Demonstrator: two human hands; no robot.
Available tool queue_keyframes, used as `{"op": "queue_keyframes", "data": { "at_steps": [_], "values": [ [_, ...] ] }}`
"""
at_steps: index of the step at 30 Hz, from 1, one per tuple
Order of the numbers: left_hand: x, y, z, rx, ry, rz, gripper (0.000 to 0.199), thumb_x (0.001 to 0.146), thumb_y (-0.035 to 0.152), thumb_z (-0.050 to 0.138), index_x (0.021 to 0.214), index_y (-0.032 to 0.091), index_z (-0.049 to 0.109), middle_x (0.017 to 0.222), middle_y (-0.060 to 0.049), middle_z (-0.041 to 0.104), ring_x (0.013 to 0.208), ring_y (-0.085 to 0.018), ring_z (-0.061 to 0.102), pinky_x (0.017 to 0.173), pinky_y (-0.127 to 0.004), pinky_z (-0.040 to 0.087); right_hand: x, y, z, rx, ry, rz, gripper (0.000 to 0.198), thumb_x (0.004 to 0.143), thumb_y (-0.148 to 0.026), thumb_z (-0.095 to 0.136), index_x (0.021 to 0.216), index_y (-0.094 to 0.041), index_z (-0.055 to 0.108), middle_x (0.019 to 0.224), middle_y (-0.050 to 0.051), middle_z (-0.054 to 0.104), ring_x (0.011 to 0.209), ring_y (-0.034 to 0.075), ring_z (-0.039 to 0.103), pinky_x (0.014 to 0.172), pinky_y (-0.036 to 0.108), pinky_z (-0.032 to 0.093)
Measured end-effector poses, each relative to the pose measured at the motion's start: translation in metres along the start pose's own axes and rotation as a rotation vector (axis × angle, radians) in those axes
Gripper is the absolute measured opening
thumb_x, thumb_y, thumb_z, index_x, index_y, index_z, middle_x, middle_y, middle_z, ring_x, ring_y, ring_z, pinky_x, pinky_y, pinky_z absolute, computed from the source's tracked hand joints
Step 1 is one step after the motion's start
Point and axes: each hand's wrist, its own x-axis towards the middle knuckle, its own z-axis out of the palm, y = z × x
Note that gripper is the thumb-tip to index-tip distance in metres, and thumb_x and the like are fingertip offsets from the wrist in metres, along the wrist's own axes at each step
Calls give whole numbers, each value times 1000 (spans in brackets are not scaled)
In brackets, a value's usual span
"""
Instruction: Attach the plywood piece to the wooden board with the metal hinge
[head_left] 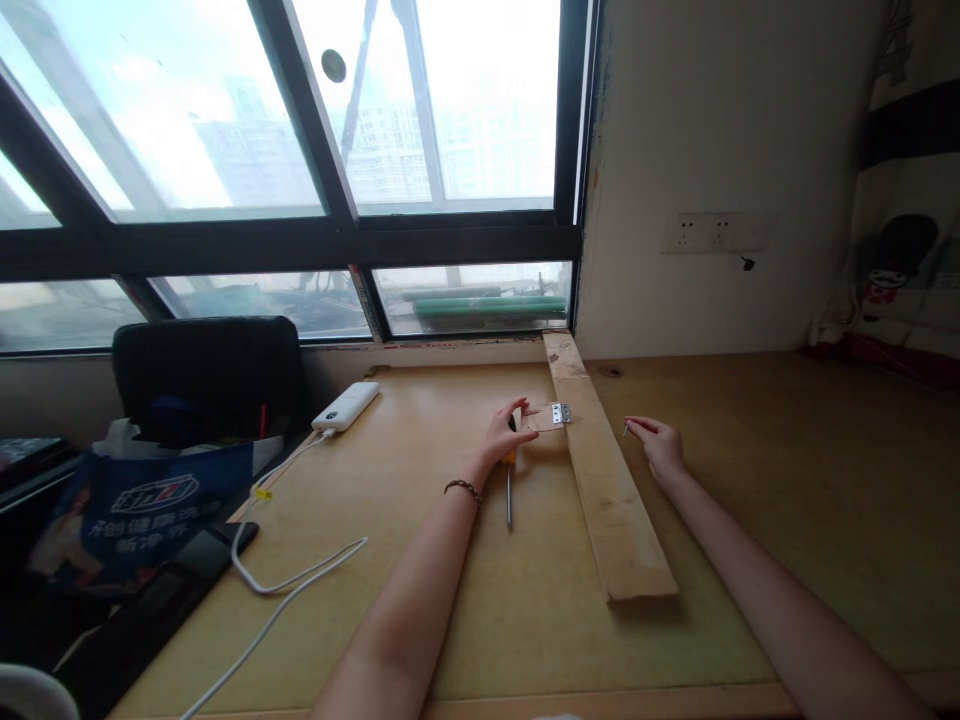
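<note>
A long wooden board (611,480) lies on the table, running from the window wall towards me. A metal hinge (561,413) joins its left edge to a short wooden piece (538,419). My left hand (506,432) is closed around the free end of that short piece, thumb on the near side and fingers on the far side. A screwdriver (509,495) with a black and orange handle points towards me below this hand, its handle partly hidden. Right of the board, my right hand (658,445) pinches a small, thin screw (625,429) between its fingertips.
A white power bank (346,407) with a white cable (300,580) is on the table's left side. Beyond that edge stand a black chair (210,365) and a blue bag (150,510). A wall socket (705,233) is above the table's back right.
</note>
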Motion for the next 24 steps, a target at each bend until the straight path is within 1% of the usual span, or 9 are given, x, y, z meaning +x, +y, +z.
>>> {"op": "queue_keyframes", "data": {
  "at_steps": [2, 5, 9, 11, 13, 15, 18, 21, 24],
  "values": [
    [0, 0, -1, -12, -4, -5, 71, 51, 24, 75, 118, 22, 50, 118, -6, 54, 113, -24, 42, 98, -37, 26, -3, -12, 3, 4, -18, -32, 29, 60, -36, 67, 78, -14, 70, 82, 9, 70, 82, 23, 63, 77, 34, 48],
    [1, -2, -2, -34, -19, -17, 73, 51, 23, 75, 119, 23, 50, 119, -7, 53, 114, -24, 41, 99, -37, 25, -6, -37, 16, 1, -52, -127, 28, 63, -36, 65, 80, -15, 70, 81, 8, 69, 80, 21, 63, 78, 34, 48],
    [1, -4, -2, -78, -31, -26, 73, 51, 24, 76, 119, 24, 49, 120, -6, 52, 115, -23, 41, 100, -37, 23, -8, -74, 50, 25, -162, -268, 25, 64, -35, 65, 78, -15, 69, 82, 7, 69, 78, 20, 63, 76, 32, 49],
    [1, -4, -2, -109, -33, -35, 74, 50, 24, 76, 119, 24, 49, 120, -6, 53, 115, -22, 41, 101, -37, 23, -12, -85, 68, 21, -238, -327, 20, 65, -33, 64, 74, -16, 69, 83, 7, 68, 79, 19, 62, 76, 31, 50],
    [2, -4, -2, -124, -37, -46, 74, 50, 24, 77, 119, 23, 49, 120, -7, 53, 115, -22, 41, 101, -36, 24, -16, -89, 82, 6, -300, -375, 17, 67, -31, 62, 73, -17, 69, 85, 6, 67, 80, 19, 62, 74, 31, 51],
    [2, -3, -2, -122, -48, -50, 75, 50, 23, 76, 120, 23, 48, 120, -7, 53, 115, -22, 42, 100, -36, 25, -20, -86, 89, -16, -342, -406, 15, 69, -29, 60, 73, -18, 69, 86, 6, 67, 81, 18, 62, 73, 30, 52],
    [3, -4, -3, -118, -61, -50, 75, 51, 23, 76, 120, 23, 47, 121, -7, 52, 115, -22, 42, 100, -35, 26, -24, -77, 89, -44, -370, -422, 14, 70, -26, 58, 75, -19, 69, 87, 5, 66, 81, 18, 62, 71, 30, 53],
    [3, -5, -3, -123, -69, -68, 74, 52, 23, 76, 120, 23, 48, 122, -7, 52, 115, -22, 43, 100, -36, 26, -24, -74, 85, -71, -369, -446, 14, 72, -23, 56, 77, -18, 68, 88, 5, 66, 81, 18, 61, 70, 30, 53],
    [4, -7, -2, -136, -69, -57, 73, 53, 24, 75, 120, 23, 48, 122, -7, 51, 114, -22, 44, 100, -36, 27, -26, -77, 84, -166, -372, -533, 14, 73, -20, 55, 77, -19, 68, 87, 5, 66, 80, 17, 61, 72, 30, 51]
  ]
}}
